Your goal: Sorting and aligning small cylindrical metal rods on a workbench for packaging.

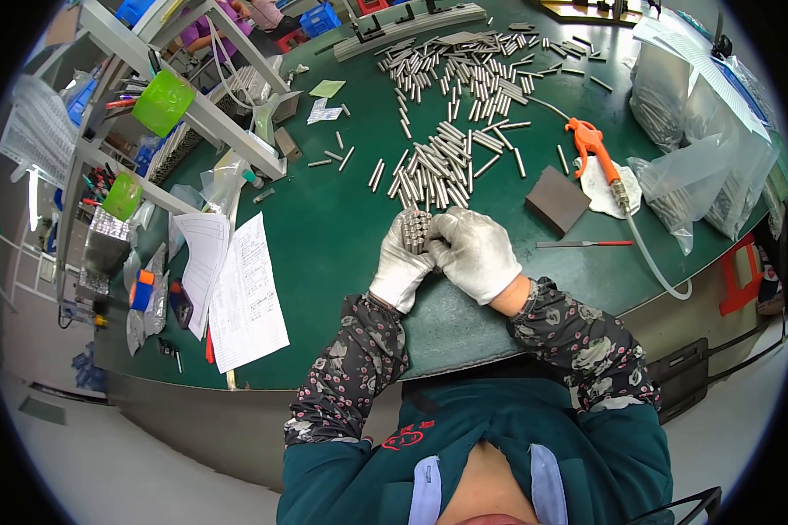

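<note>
A bundle of short metal rods [416, 230], ends squared so none slip, is gripped upright in the gloved left hand [400, 267] and steadied by the closed right hand [474, 254], just before the loose-rod pile [438, 166] on the green counter [324, 227].

I'm seeing metal pins [416, 229] gleaming smooth; cloth gloves on left hand [400, 262], right hand [473, 252] looking matt; worktop [324, 236] showing matt green; bags [709, 175] shining glossy plastic.
</note>
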`<state>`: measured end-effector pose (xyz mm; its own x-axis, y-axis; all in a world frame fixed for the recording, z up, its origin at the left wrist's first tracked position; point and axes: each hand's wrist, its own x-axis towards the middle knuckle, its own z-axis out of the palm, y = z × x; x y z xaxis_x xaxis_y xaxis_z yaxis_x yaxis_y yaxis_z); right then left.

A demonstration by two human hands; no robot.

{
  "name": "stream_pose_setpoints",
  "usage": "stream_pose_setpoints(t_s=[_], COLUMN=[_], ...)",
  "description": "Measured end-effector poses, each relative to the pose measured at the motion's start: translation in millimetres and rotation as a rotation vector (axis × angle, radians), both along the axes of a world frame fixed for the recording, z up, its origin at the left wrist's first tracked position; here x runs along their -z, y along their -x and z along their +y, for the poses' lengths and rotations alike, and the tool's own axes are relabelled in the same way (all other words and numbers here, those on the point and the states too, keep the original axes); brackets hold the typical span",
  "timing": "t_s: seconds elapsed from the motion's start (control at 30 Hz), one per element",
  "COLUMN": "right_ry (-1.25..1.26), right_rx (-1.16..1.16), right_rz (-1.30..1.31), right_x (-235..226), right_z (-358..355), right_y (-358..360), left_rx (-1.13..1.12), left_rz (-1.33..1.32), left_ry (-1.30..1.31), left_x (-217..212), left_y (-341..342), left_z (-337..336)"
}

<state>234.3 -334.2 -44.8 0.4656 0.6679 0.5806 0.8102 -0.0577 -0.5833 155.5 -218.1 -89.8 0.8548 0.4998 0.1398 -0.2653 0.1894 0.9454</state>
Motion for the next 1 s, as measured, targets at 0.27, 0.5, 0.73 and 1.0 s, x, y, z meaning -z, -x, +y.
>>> stream_pose_setpoints(t_s=[0.27,0.5,0.73,1.0], right_ry=[-0.034,0.012,0.029,-0.123], right_rx=[0.02,0.017,0.017,-0.014], right_rz=[0.04,0.036,-0.07,0.219], right_x=[0,-6,-7,-18], right_z=[0,-2,-3,-7], right_y=[-2,-2,-1,-13], left_rx=[0.015,0.002,0.024,0.006], left_rz=[0.075,0.006,0.027,0.019], left_ry=[0.013,-0.011,0.02,0.079], left_x=[-5,-5,-7,-2], left_y=[1,0,3,1], left_z=[0,-2,-2,-2])
